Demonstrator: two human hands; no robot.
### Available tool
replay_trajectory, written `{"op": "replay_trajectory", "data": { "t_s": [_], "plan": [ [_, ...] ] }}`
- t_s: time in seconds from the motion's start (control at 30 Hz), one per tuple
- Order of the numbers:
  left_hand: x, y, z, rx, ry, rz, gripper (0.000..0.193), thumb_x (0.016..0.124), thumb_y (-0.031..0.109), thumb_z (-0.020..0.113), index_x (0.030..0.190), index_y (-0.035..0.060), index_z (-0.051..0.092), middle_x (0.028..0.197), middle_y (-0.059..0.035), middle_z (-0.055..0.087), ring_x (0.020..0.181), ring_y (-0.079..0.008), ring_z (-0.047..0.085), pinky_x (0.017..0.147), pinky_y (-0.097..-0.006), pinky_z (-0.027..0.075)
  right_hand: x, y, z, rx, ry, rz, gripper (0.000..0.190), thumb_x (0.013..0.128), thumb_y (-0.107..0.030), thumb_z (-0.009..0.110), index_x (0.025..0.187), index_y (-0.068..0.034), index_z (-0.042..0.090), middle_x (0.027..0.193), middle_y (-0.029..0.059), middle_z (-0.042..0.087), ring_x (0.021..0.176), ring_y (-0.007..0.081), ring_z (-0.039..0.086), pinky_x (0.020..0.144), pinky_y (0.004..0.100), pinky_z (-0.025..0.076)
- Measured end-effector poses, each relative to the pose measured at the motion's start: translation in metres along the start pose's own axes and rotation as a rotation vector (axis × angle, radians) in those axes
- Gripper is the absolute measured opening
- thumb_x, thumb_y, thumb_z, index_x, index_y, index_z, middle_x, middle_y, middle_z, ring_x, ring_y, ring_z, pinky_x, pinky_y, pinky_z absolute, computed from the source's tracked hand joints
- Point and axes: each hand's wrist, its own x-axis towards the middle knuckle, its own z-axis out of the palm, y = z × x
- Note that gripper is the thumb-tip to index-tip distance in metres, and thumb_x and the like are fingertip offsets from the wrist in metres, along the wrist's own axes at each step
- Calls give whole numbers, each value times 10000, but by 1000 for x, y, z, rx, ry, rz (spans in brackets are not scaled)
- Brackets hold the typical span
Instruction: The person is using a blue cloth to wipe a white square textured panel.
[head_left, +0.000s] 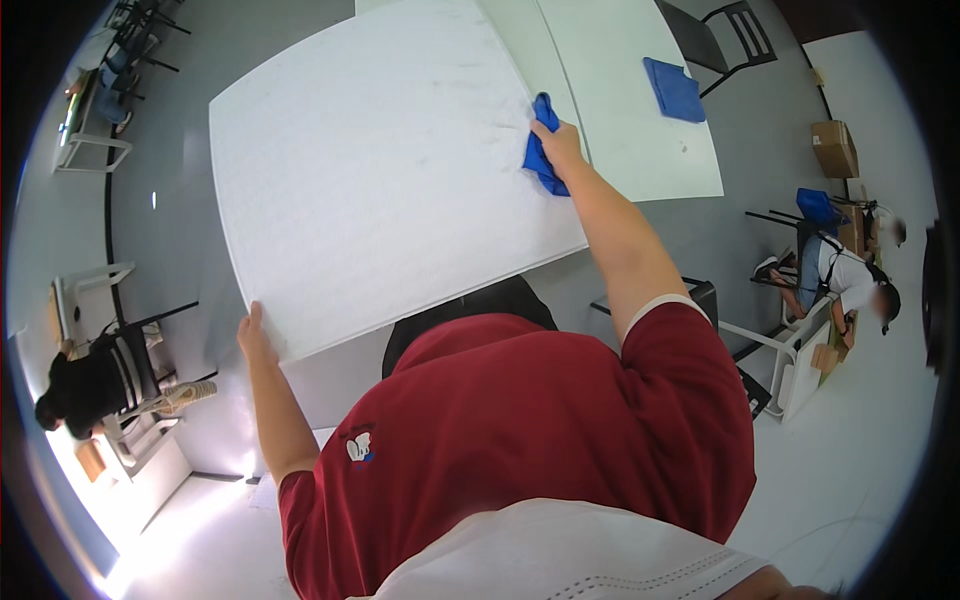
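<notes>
A large white panel (375, 172) with faint grey smudges lies in front of my body, turned at an angle over a white table (630, 150). My left hand (256, 335) grips its near left corner, thumb on the top face and fingers at the edge. At the panel's right side, my right hand (561, 146) holds a crumpled blue cloth (547, 169) against the surface. A second blue cloth (675, 90), folded flat, rests on the table at the far right.
A dark chair (720, 45) stands beyond the table's right end. Another dark chair (701, 300) is close by my right arm. Seated people (844, 266) work at tables on the right, and another person (94, 386) sits at the left. Cardboard boxes (834, 148) stand along the right wall.
</notes>
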Motion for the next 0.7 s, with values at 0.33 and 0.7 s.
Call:
{"op": "replay_trajectory", "data": {
  "t_s": [0.33, 0.7],
  "plan": [
    [24, -15, 9, 188, -25, -61, 339, 826, 322, 666, 859, -6, 589, 827, -59, 594, 749, -145, 546, 681, -294, 452, 6, 38, 4, -150, 8, -42, 383, 793, -327, 628, 755, 54, 625, 653, 159, 600, 611, 250, 577, 595, 378, 436],
    [37, -34, 8, 152, -44, -87, 369, 821, 368, 664, 763, 21, 550, 693, 0, 495, 636, -106, 435, 573, -275, 386, -9, -7, 11, 62, 667, 57, 326, 915, -221, 501, 987, 82, 600, 932, 194, 638, 827, 281, 619, 724, 343, 480]
  ]
}}
